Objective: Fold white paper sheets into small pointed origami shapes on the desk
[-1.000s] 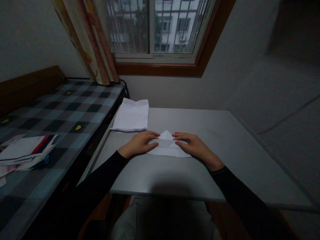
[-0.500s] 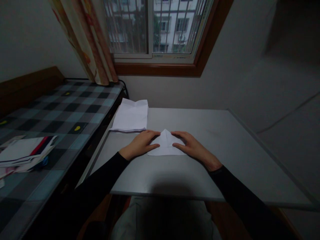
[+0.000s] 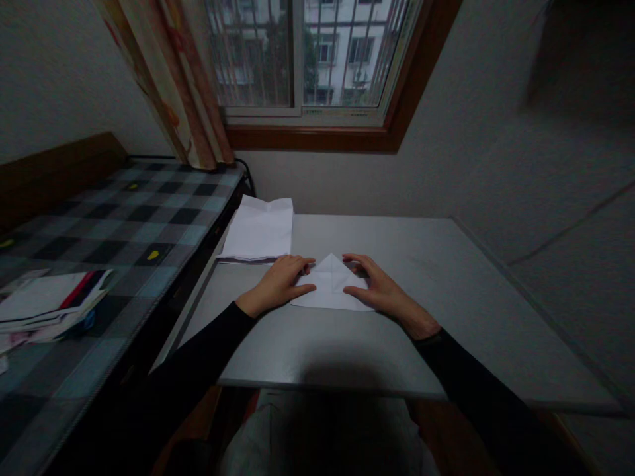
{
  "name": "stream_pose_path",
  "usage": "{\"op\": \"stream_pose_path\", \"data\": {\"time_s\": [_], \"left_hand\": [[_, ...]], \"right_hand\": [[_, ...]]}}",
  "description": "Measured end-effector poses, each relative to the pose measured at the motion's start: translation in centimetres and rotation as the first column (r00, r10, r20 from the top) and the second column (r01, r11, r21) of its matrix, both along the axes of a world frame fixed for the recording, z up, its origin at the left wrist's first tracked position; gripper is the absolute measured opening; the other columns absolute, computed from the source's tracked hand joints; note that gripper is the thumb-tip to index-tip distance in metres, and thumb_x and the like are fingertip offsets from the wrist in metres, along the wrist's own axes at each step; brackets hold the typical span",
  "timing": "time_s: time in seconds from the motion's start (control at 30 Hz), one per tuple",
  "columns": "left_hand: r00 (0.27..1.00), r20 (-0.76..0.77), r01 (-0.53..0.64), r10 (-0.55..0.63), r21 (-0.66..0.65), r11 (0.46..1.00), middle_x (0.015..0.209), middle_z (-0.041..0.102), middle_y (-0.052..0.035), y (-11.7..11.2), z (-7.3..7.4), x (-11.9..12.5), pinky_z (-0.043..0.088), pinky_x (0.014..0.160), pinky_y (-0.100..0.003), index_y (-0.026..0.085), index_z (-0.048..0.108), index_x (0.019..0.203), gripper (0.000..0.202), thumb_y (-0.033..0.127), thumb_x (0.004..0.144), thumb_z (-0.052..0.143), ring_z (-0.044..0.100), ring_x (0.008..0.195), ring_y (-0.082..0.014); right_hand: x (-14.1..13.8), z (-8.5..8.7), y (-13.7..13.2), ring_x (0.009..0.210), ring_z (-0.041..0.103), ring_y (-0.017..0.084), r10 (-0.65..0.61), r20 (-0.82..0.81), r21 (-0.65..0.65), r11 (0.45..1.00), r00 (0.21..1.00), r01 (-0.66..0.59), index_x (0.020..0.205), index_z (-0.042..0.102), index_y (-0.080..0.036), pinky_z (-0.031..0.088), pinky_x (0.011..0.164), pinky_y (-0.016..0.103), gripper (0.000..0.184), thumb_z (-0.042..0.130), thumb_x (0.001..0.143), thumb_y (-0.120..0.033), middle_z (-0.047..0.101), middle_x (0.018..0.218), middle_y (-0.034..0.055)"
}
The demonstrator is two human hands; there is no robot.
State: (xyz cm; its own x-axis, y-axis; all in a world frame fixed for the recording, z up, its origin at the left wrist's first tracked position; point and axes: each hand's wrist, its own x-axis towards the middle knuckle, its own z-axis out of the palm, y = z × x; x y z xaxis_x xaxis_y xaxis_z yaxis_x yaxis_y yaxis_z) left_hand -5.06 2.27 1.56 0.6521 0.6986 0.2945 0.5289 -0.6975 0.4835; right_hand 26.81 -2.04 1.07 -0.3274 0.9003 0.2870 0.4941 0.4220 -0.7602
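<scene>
A white sheet folded into a triangle [image 3: 330, 285] lies flat on the grey table [image 3: 446, 311], its tip pointing away from me. My left hand [image 3: 278, 283] rests on the triangle's left edge, fingers stretched out and pressing down. My right hand [image 3: 380, 287] lies on its right edge, fingers spread, with the fingertips curled onto the paper. Both forearms are in black sleeves.
A stack of white paper [image 3: 260, 231] sits at the table's far left corner. A bed with a checked cover [image 3: 124, 225] stands to the left, with books and papers [image 3: 47, 304] on it. Behind the table are a curtain [image 3: 173, 86], a window [image 3: 302, 53] and the wall.
The lower flap of the paper has been folded up, so the shape now reads as a plain triangle. Both hands have shifted slightly further away along its edges.
</scene>
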Motion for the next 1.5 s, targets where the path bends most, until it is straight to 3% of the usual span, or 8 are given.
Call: {"op": "stream_pose_path", "data": {"time_s": [0.13,0.37,0.57,0.73,0.9,1.07,1.33,1.5], "left_hand": [[0.998,-0.058,-0.002,0.005,0.054,0.999,0.12,0.076,-0.0087,0.1,0.2,0.0,0.051,0.106,-0.049,0.024,0.065,0.142,0.051,0.05,0.101,0.081,0.07,0.114,-0.0315],[0.996,0.069,-0.05,0.05,0.0,0.999,0.105,0.077,-0.0038,0.0,0.2,0.1,0.053,0.096,-0.044,0.023,0.071,0.119,0.029,0.04,0.099,0.083,0.071,0.096,-0.0253],[0.977,0.21,-0.069,0.031,0.177,0.982,0.104,0.079,-0.0042,-0.1,0.8,0.0,0.052,0.094,-0.042,0.023,0.075,0.108,0.012,0.034,0.108,0.071,0.072,0.099,-0.0231],[0.982,0.189,-0.096,0.027,0.367,0.925,0.118,0.08,-0.0071,0.2,0.9,-0.7,0.052,0.099,-0.047,0.026,0.079,0.12,0.017,0.033,0.112,0.066,0.071,0.11,-0.0254],[0.995,-0.024,0.097,-0.094,0.312,0.945,0.121,0.081,-0.0067,0.9,0.4,-1.0,0.053,0.103,-0.049,0.025,0.08,0.12,0.018,0.025,0.109,0.066,0.072,0.112,-0.0272],[0.974,-0.09,0.224,-0.209,0.211,0.952,0.131,0.081,-0.005,0.7,0.6,-1.0,0.053,0.11,-0.048,0.025,0.079,0.121,0.035,0.009,0.094,0.062,0.074,0.118,-0.0262],[0.991,-0.086,0.118,-0.103,0.197,0.973,0.119,0.08,-0.0071,0.5,0.7,-0.5,0.054,0.108,-0.049,0.024,0.075,0.111,0.015,0.032,0.11,0.061,0.073,0.115,-0.0271],[0.997,-0.074,0.019,-0.002,0.233,0.972,0.145,0.072,-0.0115,0.3,0.4,-0.4,0.047,0.123,-0.057,0.023,0.068,0.126,0.024,0.036,0.106,0.069,0.067,0.134,-0.0316]], "right_hand": [[0.2,-0.2,0.3,0.108,0.07,0.029,-0.055,-0.022,-0.044,0.998,0.998,0.054,0.157,0.055,-0.031,0.059,0.107,0.053,0.079,0.088,0.085,-0.033,0.072,0.125,0.0082],[0.5,1.1,0.1,0.105,0.076,0.03,-0.097,0.03,-0.042,0.994,0.995,0.098,0.131,0.074,-0.028,0.061,0.096,0.047,0.042,0.083,0.091,-0.029,0.08,0.114,0.0071],[0.7,2.7,0.0,0.098,0.075,0.028,-0.117,0.017,0.259,0.96,0.993,0.109,0.101,0.079,-0.027,0.059,0.097,0.049,0.005,0.075,0.099,-0.026,0.082,0.101,0.0052],[1.5,3.1,0.2,0.107,0.073,0.03,-0.147,0.065,0.466,0.879,0.987,0.101,0.106,0.082,-0.03,0.057,0.1,0.054,0.016,0.071,0.1,-0.019,0.083,0.11,0.0069],[2.7,2.4,0.5,0.108,0.074,0.029,0.022,0.232,0.291,0.952,0.973,-0.091,0.108,0.084,-0.032,0.06,0.1,0.053,0.026,0.067,0.098,-0.015,0.083,0.112,0.0055],[3.3,2.0,0.2,0.114,0.073,0.029,0.113,0.215,0.191,0.969,0.97,-0.155,0.116,0.084,-0.03,0.06,0.104,0.052,0.041,0.064,0.088,-0.009,0.08,0.122,0.0068],[2.0,0.7,1.1,0.11,0.071,0.032,-0.036,0.217,0.193,0.981,0.975,-0.006,0.108,0.079,-0.028,0.059,0.104,0.057,0.012,0.068,0.106,-0.033,0.077,0.113,0.0096],[2.5,-1.0,1.7,0.139,0.065,0.037,-0.1,0.227,0.217,0.975,0.969,0.05,0.146,0.067,-0.03,0.051,0.122,0.066,0.042,0.069,0.105,-0.037,0.071,0.148,0.0138]]}}
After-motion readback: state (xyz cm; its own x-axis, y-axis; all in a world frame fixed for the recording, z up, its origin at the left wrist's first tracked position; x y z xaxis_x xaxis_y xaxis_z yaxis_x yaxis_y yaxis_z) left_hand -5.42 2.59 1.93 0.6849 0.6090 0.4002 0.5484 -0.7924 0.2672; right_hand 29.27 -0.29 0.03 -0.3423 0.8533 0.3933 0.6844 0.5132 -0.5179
